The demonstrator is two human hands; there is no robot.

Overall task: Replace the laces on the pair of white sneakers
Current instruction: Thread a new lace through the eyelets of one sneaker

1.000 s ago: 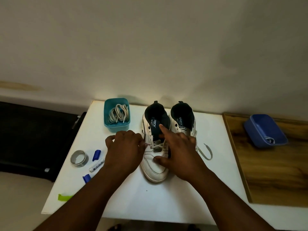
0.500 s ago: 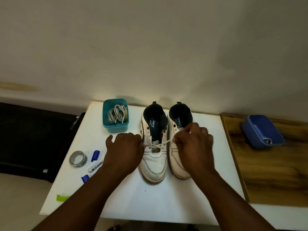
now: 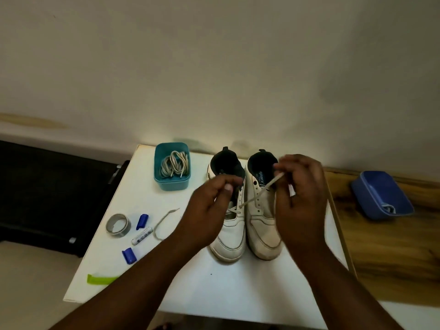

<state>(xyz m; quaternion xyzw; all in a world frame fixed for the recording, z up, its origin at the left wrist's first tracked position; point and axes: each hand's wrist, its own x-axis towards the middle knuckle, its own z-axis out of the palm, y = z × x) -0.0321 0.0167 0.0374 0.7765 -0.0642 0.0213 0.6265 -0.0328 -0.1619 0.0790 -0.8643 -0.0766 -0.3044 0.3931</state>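
Two white sneakers stand side by side on the white table (image 3: 238, 294), toes toward me. The left sneaker (image 3: 229, 244) has a pale lace (image 3: 259, 192) threaded through its lowest eyelets. My right hand (image 3: 300, 201) pinches one end of that lace and holds it taut up and to the right, over the right sneaker (image 3: 263, 232). My left hand (image 3: 209, 210) hovers over the left sneaker's tongue with fingers curled; the other lace end trails from under it onto the table (image 3: 164, 222). Whether it pinches the lace is hidden.
A teal box (image 3: 171, 181) with several coiled laces stands at the table's back left. A tape roll (image 3: 118, 223), a marker (image 3: 142, 235), two blue caps (image 3: 142, 221) and a green strip (image 3: 102, 279) lie at the left. A blue tub (image 3: 381, 194) sits on the wooden surface at right.
My right hand rose and pulled the lace end up to the right, tightening it. My left hand lifted off the shoe's side, and a loose lace end now lies on the table left of the shoes.
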